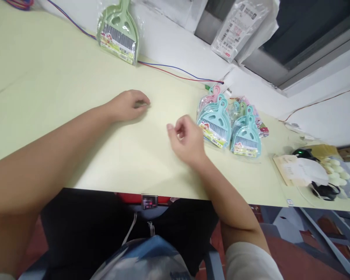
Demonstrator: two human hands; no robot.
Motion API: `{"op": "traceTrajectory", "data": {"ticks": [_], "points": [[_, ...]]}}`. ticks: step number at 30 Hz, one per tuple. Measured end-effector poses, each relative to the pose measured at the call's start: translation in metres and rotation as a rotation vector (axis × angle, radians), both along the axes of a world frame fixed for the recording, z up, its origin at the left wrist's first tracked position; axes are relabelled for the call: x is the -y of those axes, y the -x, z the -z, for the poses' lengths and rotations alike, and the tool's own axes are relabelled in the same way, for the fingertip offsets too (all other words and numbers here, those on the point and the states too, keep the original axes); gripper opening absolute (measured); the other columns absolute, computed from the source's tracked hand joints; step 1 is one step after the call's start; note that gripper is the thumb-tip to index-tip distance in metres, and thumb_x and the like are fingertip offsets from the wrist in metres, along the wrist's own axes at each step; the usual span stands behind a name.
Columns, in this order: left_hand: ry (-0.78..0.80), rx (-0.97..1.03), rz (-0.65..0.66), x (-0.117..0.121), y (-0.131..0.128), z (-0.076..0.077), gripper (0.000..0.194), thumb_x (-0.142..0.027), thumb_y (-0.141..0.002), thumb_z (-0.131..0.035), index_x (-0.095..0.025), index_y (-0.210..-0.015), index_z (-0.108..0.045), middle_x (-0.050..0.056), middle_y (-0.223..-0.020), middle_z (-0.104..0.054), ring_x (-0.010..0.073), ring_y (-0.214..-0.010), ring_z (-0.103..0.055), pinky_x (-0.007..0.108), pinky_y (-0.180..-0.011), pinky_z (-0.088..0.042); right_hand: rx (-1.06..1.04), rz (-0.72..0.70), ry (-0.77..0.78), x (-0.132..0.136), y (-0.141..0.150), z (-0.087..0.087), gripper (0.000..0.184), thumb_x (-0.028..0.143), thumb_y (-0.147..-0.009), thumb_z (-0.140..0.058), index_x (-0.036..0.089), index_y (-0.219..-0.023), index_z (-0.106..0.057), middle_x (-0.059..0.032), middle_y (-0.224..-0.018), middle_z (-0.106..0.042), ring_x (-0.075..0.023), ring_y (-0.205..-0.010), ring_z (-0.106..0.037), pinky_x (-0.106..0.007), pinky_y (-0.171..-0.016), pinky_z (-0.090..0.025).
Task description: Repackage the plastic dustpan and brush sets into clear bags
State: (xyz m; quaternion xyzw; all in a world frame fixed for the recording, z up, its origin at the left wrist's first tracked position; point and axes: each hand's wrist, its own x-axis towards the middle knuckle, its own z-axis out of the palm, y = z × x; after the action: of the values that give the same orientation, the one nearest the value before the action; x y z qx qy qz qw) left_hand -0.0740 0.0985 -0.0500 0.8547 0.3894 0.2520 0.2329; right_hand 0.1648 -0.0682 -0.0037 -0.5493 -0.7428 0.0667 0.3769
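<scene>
a person's bare hands hover or rest at a pale yellow table (61,77): the left hand (130,105), left of center frame, is loosely curled, thumb and fingertips apart; the right hand (189,140), at center, is blurred and curled, whether its tips meet cannot be told. bagged blue dustpan-and-brush sets (218,124) stand just beside it, right of center; a green set (121,29) leans upper left.

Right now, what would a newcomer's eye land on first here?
Likely the turquoise dustpan-and-brush sets, grouped on the table just right of the right grip. Next, the separate green set near the wall at upper left, then the white labelled package by the dark window, upper right.
</scene>
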Motion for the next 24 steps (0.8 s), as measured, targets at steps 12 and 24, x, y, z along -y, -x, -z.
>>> {"op": "traceTrajectory", "data": {"ticks": [12,24], "points": [[0.001,0.010,-0.517,-0.038,0.040,0.016,0.082,-0.061,-0.086,-0.063,-0.026,-0.159,-0.049,0.013,-0.169,-0.031,0.0388,-0.161,-0.018,0.058,-0.130,-0.021,0.180,-0.181,0.143,-0.001,0.010,0.051,0.036,0.031,-0.098,-0.056,0.025,-0.072,-0.033,-0.0005,-0.067,-0.054,-0.0184,-0.062,-0.049,-0.035,-0.061,-0.030],[0.020,-0.260,-0.524,-0.137,-0.015,-0.030,0.141,-0.108,-0.075,-0.045,-0.009,-0.165,0.001,0.005,-0.176,0.004,0.0187,-0.147,-0.008,0.039,-0.121,-0.010,0.140,-0.141,0.161,-0.017,0.007,0.049,0.033,0.030,-0.102,-0.050,0.024,-0.073,-0.033,-0.0008,-0.070,-0.055,-0.0165,-0.066,-0.048,-0.033,-0.061,-0.033]]}}
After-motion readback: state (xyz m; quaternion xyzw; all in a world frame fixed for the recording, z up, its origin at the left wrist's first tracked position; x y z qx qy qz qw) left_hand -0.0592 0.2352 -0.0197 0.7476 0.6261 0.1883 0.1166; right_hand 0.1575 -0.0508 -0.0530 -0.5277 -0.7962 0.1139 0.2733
